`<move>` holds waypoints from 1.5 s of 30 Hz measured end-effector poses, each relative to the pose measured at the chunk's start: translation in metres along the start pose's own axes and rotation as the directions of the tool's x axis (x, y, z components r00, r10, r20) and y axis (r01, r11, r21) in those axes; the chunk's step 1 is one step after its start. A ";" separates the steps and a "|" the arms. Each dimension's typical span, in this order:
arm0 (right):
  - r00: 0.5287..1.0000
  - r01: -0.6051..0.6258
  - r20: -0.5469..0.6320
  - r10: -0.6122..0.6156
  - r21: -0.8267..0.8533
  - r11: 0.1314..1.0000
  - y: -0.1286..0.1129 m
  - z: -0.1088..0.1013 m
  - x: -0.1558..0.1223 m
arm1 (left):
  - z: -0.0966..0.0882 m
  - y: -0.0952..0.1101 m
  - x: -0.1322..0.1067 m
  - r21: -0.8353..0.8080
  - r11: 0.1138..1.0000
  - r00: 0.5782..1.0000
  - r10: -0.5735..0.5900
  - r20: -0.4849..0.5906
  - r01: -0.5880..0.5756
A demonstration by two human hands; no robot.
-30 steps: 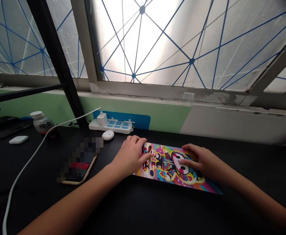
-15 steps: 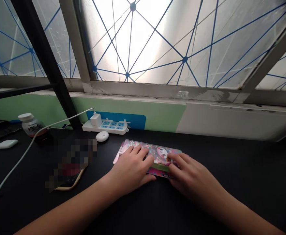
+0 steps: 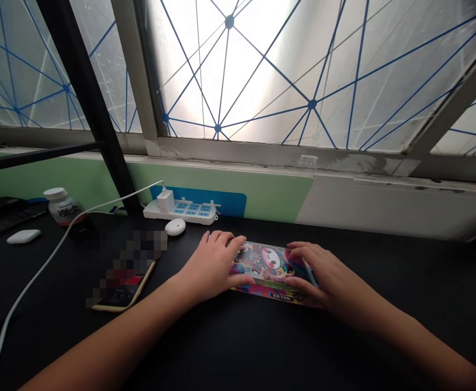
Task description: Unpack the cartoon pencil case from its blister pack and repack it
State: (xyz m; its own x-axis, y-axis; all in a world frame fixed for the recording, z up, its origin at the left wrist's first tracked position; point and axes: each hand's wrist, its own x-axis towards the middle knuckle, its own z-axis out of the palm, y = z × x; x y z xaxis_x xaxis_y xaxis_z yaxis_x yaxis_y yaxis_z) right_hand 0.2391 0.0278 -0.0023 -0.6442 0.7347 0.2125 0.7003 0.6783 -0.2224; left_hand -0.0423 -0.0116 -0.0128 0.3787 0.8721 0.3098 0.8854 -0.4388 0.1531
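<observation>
A colourful cartoon-printed card box (image 3: 269, 270) lies flat on the black desk (image 3: 238, 347), folded over on itself, with small printed lettering along its near edge. My left hand (image 3: 212, 266) is on its left end, fingers curled over the edge and thumb across the front. My right hand (image 3: 317, 274) grips its right end, fingers on top and the thumb side near the front edge. Parts of the box are hidden beneath both hands. Its lower layers show as a pink strip.
A phone (image 3: 121, 296), partly pixelated, lies left of my left hand. Behind the box are a white earbud case (image 3: 175, 226) and a power strip (image 3: 179, 212) with a white cable (image 3: 38, 277). A bottle (image 3: 62, 206) stands further left. A black post (image 3: 87, 103) rises before the window.
The long flat printed sheet has been folded into a shorter, layered piece. My hands have moved closer together around it. The view has shifted slightly.
</observation>
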 end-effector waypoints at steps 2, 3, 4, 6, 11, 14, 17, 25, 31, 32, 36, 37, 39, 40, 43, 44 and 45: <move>0.996 -0.076 -0.037 0.075 -0.001 0.997 0.016 0.003 0.003 | -0.003 0.005 0.000 0.034 0.999 0.997 0.028 -0.076 -0.025; 0.993 -0.101 -0.060 0.100 -0.001 0.995 0.024 0.004 0.005 | -0.003 0.007 -0.001 0.064 0.997 0.992 0.045 -0.122 -0.037; 0.990 -0.109 -0.087 0.109 -0.002 0.994 0.030 0.004 0.006 | -0.003 0.009 -0.001 0.099 0.994 0.984 0.066 -0.163 -0.050; 0.985 -0.079 -0.157 0.072 -0.036 0.996 0.037 0.002 0.007 | -0.003 0.011 -0.002 0.173 0.982 0.968 0.115 -0.222 -0.077; 0.932 0.046 -0.329 -0.155 -0.315 0.948 0.016 -0.009 0.000 | -0.008 0.011 -0.004 0.285 0.949 0.926 0.224 -0.305 -0.136; 0.914 0.119 -0.307 -0.264 -0.420 0.900 -0.008 -0.007 -0.007 | -0.017 0.015 -0.006 0.313 0.944 0.927 0.206 -0.312 -0.104; 0.925 0.159 -0.244 -0.292 -0.449 0.880 -0.026 0.001 -0.012 | -0.022 0.019 -0.007 0.280 0.953 0.973 0.162 -0.164 -0.111; 0.962 0.157 -0.138 -0.234 -0.417 0.895 -0.033 0.027 -0.015 | -0.016 0.021 -0.005 0.198 0.961 0.981 0.183 0.064 -0.193; 0.955 0.267 -0.043 -0.294 -0.309 0.913 -0.039 0.046 -0.005 | -0.006 0.008 -0.005 0.076 0.995 0.998 0.064 0.012 -0.065; 0.960 0.262 -0.024 -0.280 -0.283 0.923 -0.040 0.045 -0.004 | -0.004 0.005 -0.005 0.064 0.998 0.999 0.026 0.041 -0.029; 0.974 0.208 0.132 -0.186 -0.183 0.961 -0.028 0.026 -0.007 | -0.001 -0.003 -0.005 0.019 0.999 0.987 -0.051 0.155 0.048; 0.972 0.181 0.181 -0.151 -0.165 0.970 -0.020 0.018 -0.010 | -0.002 -0.003 -0.005 0.013 0.998 0.984 -0.058 0.170 0.057; 0.965 0.103 0.256 -0.064 -0.145 0.984 -0.001 0.000 -0.018 | -0.004 -0.004 -0.004 0.002 0.997 0.977 -0.074 0.201 0.076; 0.960 0.056 0.280 -0.013 -0.145 0.988 0.009 -0.010 -0.022 | -0.005 -0.004 -0.004 -0.003 0.996 0.973 -0.081 0.217 0.084; 0.948 -0.044 0.305 0.096 -0.173 0.984 0.030 -0.030 -0.027 | -0.007 -0.003 -0.003 -0.004 0.996 0.965 -0.083 0.250 0.087; 0.953 -0.046 0.285 0.099 -0.188 0.981 0.031 -0.032 -0.026 | -0.007 -0.003 -0.003 0.000 0.997 0.964 -0.081 0.252 0.083; 0.966 -0.036 0.243 0.087 -0.207 0.978 0.029 -0.031 -0.024 | -0.006 -0.003 -0.004 0.005 0.997 0.965 -0.077 0.252 0.079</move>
State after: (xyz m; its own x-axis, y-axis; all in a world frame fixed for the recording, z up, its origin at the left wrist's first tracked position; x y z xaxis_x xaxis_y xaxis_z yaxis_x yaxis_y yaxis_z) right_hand 0.2844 0.0290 0.0158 -0.6364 0.7701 -0.0451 0.7713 0.6358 -0.0280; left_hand -0.0478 -0.0149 -0.0083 0.3646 0.9298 0.0510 0.9139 -0.3678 0.1720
